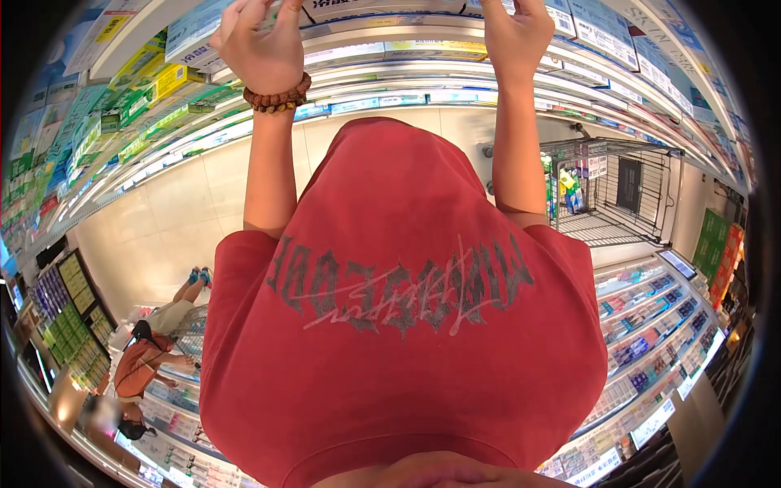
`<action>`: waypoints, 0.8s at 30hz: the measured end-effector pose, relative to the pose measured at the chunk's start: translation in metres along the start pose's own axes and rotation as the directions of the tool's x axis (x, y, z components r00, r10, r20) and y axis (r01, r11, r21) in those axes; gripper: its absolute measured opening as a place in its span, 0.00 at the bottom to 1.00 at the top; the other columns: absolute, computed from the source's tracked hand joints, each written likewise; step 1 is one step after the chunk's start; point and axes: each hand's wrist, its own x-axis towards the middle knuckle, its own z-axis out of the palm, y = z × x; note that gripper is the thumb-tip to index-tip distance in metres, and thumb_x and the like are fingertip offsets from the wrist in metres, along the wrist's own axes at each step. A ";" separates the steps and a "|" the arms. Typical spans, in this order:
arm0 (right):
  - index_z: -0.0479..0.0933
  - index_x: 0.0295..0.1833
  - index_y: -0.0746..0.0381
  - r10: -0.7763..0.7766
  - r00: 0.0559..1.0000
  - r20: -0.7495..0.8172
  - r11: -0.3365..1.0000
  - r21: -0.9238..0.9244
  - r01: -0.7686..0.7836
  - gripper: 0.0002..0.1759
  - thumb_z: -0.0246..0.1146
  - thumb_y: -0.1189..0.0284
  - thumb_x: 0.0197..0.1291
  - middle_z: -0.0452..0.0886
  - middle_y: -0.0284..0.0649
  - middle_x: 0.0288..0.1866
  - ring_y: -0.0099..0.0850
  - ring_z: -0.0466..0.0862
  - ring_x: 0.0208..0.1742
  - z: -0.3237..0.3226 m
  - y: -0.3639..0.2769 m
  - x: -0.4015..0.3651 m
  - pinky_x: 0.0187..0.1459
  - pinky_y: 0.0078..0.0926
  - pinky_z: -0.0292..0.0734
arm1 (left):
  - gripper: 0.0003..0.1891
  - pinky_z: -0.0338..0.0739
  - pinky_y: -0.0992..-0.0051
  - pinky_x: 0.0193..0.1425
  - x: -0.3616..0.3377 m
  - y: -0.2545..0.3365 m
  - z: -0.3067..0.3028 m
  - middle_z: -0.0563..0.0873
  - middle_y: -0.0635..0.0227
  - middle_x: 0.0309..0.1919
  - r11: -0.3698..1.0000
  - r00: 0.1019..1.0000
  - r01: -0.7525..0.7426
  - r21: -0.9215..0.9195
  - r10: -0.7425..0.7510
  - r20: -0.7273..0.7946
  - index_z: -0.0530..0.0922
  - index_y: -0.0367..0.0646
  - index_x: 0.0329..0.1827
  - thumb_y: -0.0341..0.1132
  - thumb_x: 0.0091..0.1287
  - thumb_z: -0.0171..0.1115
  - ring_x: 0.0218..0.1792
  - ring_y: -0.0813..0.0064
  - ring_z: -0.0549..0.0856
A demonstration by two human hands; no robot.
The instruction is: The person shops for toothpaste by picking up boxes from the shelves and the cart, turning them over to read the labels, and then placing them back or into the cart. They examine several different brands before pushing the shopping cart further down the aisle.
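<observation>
My left hand (pixel 262 42), with a brown bead bracelet (pixel 278 99) on its wrist, reaches up to a shelf of pale boxed goods (pixel 191 37). My right hand (pixel 517 34) is raised beside it at the same shelf. Between the two hands a white box (pixel 382 10) lies at the frame's top edge, and each hand closes on one end of it. The fingertips are cut off by the frame. My red T-shirt (pixel 407 325) with grey lettering fills the lower middle.
Shelves of green and yellow boxes (pixel 106 114) run along the left. A wire trolley (pixel 610 191) with a few goods stands on the right, with low shelves of small boxes (pixel 651 325) nearer me. A person in an orange top (pixel 142 362) crouches at lower left.
</observation>
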 end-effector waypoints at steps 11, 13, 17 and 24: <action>0.79 0.59 0.74 0.056 0.998 -0.017 0.998 0.038 -0.055 0.27 0.76 0.76 0.55 0.86 0.46 0.49 0.30 0.84 0.46 0.007 0.010 -0.001 0.50 0.26 0.78 | 0.16 0.74 0.64 0.49 -0.002 -0.001 0.002 0.86 0.59 0.36 0.990 0.995 0.078 0.121 -0.085 0.053 0.87 0.37 0.44 0.35 0.56 0.78 0.40 0.59 0.82; 0.79 0.59 0.74 0.046 0.999 -0.022 0.998 0.045 -0.045 0.27 0.76 0.76 0.55 0.86 0.46 0.49 0.30 0.84 0.46 0.008 0.011 -0.001 0.49 0.26 0.78 | 0.17 0.73 0.64 0.51 -0.004 -0.005 0.006 0.85 0.59 0.38 0.986 0.999 0.033 0.161 -0.035 0.010 0.87 0.37 0.45 0.37 0.57 0.78 0.43 0.58 0.82; 0.79 0.60 0.74 0.060 0.998 -0.013 0.995 0.078 -0.059 0.26 0.75 0.76 0.57 0.87 0.45 0.47 0.28 0.84 0.45 0.009 0.014 0.000 0.49 0.26 0.79 | 0.19 0.72 0.61 0.54 -0.002 -0.008 0.005 0.85 0.57 0.40 0.976 0.999 -0.014 0.217 0.004 0.048 0.87 0.38 0.48 0.39 0.57 0.78 0.46 0.56 0.81; 0.79 0.62 0.72 0.166 0.986 0.034 0.975 0.147 -0.169 0.24 0.71 0.78 0.61 0.88 0.42 0.47 0.24 0.84 0.45 0.004 0.010 -0.005 0.44 0.22 0.80 | 0.22 0.71 0.59 0.56 -0.005 -0.020 0.004 0.86 0.56 0.43 0.953 0.987 -0.148 0.264 0.127 0.096 0.87 0.38 0.50 0.40 0.54 0.79 0.49 0.56 0.81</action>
